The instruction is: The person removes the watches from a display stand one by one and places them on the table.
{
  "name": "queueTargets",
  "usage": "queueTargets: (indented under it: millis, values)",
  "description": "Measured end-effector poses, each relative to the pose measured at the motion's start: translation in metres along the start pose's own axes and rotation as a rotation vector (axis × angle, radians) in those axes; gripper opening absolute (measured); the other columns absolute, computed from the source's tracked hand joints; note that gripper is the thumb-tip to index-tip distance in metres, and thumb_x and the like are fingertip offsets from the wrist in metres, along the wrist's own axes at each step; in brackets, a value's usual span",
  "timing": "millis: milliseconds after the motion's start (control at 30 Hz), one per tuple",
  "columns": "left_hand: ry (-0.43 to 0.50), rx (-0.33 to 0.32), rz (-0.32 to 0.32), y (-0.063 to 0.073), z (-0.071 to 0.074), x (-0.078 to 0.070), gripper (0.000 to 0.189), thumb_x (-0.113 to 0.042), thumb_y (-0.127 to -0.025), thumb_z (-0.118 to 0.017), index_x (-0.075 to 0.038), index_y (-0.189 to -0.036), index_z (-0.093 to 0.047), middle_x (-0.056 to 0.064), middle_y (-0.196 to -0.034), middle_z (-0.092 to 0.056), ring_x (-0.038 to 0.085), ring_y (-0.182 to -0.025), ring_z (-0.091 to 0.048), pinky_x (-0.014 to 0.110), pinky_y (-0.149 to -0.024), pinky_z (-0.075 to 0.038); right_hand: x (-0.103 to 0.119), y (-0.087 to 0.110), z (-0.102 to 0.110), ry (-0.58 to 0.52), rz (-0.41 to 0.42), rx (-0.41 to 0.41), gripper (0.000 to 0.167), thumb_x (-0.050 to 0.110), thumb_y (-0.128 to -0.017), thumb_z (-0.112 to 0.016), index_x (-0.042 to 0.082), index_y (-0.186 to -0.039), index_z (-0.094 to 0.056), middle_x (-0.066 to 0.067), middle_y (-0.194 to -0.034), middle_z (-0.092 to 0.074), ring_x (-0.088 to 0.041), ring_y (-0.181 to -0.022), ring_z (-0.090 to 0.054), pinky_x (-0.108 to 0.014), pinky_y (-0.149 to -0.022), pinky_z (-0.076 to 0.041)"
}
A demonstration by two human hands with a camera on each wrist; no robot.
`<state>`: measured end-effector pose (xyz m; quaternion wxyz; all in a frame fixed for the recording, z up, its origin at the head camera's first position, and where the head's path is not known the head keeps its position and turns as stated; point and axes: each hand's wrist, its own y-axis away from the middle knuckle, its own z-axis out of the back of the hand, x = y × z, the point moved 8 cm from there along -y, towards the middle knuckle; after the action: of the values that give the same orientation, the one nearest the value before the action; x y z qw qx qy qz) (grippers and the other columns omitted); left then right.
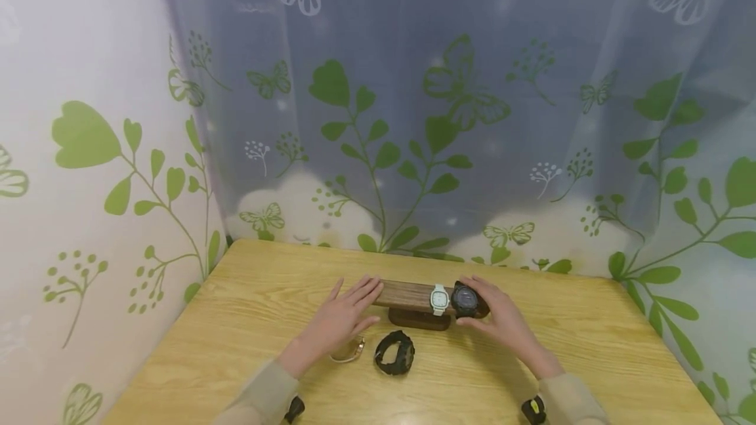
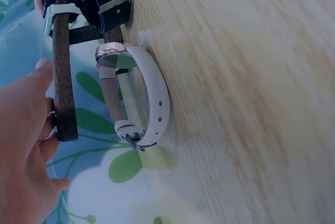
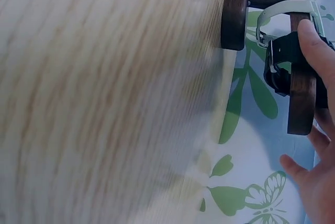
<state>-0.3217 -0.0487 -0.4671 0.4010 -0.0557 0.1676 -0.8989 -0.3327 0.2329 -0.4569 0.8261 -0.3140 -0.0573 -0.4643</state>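
Observation:
A dark wooden watch stand, a raised bar on a base, stands on the table. My left hand touches the bar's left end, fingers fairly straight. With thumb and fingers, my right hand grips a round black watch strapped round the bar near its right end. Beside it, a pale mint watch encircles the bar. Another black watch lies in front of the stand, its strap looped. A white-strapped watch with a rose-gold case is partly hidden by my left hand in the head view.
The wooden table ends at a leaf-and-butterfly printed curtain behind the stand. Similar curtain hangs at both sides. The two loose watches lie close in front of the stand's base.

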Motion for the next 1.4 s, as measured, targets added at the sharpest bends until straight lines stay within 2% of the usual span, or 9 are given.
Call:
queueTargets:
  millis: [333, 733, 1100, 1400]
  values:
    - [-0.004, -0.013, -0.001, -0.001, 0.001, -0.001, 0.064, -0.043, -0.104, -0.054, -0.010, -0.157, -0.038, 0.008, -0.161, -0.038, 0.025, -0.149, -0.035, 0.063, -0.120, -0.023, -0.008, 0.005, 0.007, 0.040, -0.006, -0.013, 0.079, 0.032, -0.074, -0.090, 0.008, -0.142, -0.057, -0.026, -0.143, -0.055, -0.051, -0.129, -0.051, -0.075, -0.096, -0.043]
    - [0.000, -0.004, 0.010, -0.001, -0.002, -0.001, 0.065, -0.043, -0.103, -0.055, -0.010, -0.157, -0.039, 0.007, -0.162, -0.037, 0.025, -0.150, -0.033, 0.061, -0.122, -0.018, -0.020, 0.018, 0.025, 0.094, -0.041, -0.019, 0.080, 0.030, -0.073, -0.091, 0.009, -0.142, -0.057, -0.025, -0.142, -0.056, -0.051, -0.129, -0.051, -0.075, -0.096, -0.042]
    - [-0.008, -0.022, 0.004, -0.001, 0.001, -0.001, 0.065, -0.043, -0.102, -0.057, -0.010, -0.156, -0.040, 0.007, -0.161, -0.038, 0.025, -0.149, -0.035, 0.061, -0.121, -0.019, -0.020, 0.033, 0.049, 0.152, 0.021, -0.091, 0.082, 0.024, -0.066, -0.095, 0.005, -0.137, -0.060, -0.024, -0.132, -0.064, -0.049, -0.120, -0.058, -0.071, -0.093, -0.047]
    - [-0.014, -0.041, -0.003, -0.002, 0.001, -0.001, 0.065, -0.042, -0.102, -0.059, -0.010, -0.155, -0.041, 0.007, -0.160, -0.039, 0.025, -0.148, -0.037, 0.061, -0.121, -0.021, -0.010, 0.048, 0.057, 0.249, 0.072, -0.086, 0.083, 0.028, -0.061, -0.097, 0.006, -0.134, -0.063, -0.018, -0.126, -0.068, -0.044, -0.109, -0.065, -0.067, -0.088, -0.051]
